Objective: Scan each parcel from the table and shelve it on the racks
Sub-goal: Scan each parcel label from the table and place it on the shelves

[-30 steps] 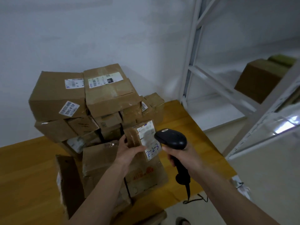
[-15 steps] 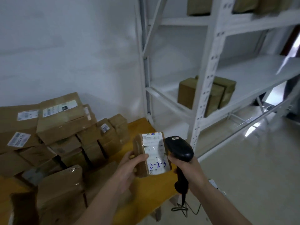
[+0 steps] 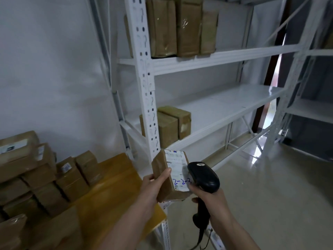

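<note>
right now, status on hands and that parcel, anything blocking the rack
Left hand grips parcel, label marked 2-2-3. Right hand holds scanner beside the label. Middle shelf open past two boxes; nothing blocking.

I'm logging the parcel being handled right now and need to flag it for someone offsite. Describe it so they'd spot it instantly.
Start at the white rack beside the yellow table. In front of its lower shelf, the left hand holds up a small brown parcel, next to the black scanner in the right hand. Only its white label shows handwritten blue "2-2-3".
</note>
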A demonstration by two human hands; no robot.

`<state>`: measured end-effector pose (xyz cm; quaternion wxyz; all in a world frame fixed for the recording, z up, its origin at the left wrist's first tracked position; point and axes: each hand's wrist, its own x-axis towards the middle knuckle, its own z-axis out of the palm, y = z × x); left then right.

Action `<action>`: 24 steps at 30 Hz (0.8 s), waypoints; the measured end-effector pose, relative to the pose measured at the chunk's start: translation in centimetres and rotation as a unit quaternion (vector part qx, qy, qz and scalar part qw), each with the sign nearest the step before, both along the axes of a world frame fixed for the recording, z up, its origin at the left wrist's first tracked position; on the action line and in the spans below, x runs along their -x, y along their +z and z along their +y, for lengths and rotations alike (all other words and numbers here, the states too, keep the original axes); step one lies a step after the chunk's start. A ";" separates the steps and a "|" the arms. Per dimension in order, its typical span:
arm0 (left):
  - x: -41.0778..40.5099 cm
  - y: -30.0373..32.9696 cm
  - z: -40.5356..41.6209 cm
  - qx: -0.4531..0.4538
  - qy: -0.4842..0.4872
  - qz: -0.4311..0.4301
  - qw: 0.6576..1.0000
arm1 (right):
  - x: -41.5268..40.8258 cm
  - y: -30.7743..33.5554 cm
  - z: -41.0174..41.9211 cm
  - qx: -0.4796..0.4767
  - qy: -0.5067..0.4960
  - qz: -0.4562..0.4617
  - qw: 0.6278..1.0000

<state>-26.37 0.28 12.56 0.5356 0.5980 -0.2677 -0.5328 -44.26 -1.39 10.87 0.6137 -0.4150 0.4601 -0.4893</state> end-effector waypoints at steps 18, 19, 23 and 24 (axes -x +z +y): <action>8.5 7.2 -14.2 0.176 -0.091 -0.162 0.967 | 6.8 7.1 -11.4 0.106 -0.034 -0.066 0.992; 8.7 8.5 -15.4 0.197 -0.086 -0.178 0.960 | 7.0 8.2 -12.5 0.117 -0.038 -0.061 0.991; 9.9 14.9 -19.7 0.295 -0.098 -0.240 0.920 | 8.6 13.5 -16.8 0.183 -0.066 -0.042 0.980; 10.2 16.4 -20.6 0.319 -0.114 -0.244 0.909 | 9.0 14.9 -17.7 0.205 -0.075 -0.040 0.975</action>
